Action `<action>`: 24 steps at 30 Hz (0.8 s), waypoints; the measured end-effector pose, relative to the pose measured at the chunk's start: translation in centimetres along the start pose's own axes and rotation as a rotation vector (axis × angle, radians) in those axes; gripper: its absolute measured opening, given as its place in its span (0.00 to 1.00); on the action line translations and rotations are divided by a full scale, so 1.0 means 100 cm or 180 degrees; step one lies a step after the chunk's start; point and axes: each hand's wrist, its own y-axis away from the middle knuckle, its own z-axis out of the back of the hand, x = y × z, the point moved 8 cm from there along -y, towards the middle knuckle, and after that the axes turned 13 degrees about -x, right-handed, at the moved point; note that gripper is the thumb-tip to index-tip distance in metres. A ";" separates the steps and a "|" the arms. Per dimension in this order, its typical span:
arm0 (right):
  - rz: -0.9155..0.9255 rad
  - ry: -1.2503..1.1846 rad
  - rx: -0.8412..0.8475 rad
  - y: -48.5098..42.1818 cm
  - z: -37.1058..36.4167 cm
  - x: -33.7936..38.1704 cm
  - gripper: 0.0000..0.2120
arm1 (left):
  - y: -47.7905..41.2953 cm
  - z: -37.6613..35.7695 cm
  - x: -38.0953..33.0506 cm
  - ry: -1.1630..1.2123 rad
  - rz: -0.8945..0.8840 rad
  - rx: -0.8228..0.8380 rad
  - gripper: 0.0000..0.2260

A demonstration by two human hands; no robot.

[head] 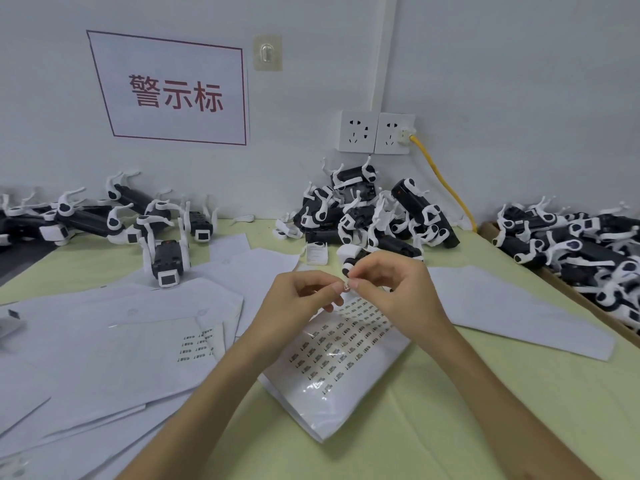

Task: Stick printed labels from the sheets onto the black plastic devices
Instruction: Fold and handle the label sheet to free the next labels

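Bright, even indoor light, soft picture.
Glare is glinting on the label sheet (341,355); wide-angle distortion is bending the edges.

We see black devices (426,209) with white arms, a white sheet (346,358) with rows of small black marks, a white label (346,287), a pale green table (450,427), a yellow cable (446,188), and a white sign (173,91) lettered and edged in red.

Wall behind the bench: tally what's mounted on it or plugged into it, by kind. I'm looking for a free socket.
Printed sign: 1
Adhesive hook: 1
Socket plates: 2
Yellow cable, plugged into the right plate: 1
Total: 5
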 end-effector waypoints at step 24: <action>0.0982 0.0613 -0.0392 0.006 0.004 0.017 0.05 | 0.001 -0.001 0.002 0.0112 0.0133 -0.0223 0.06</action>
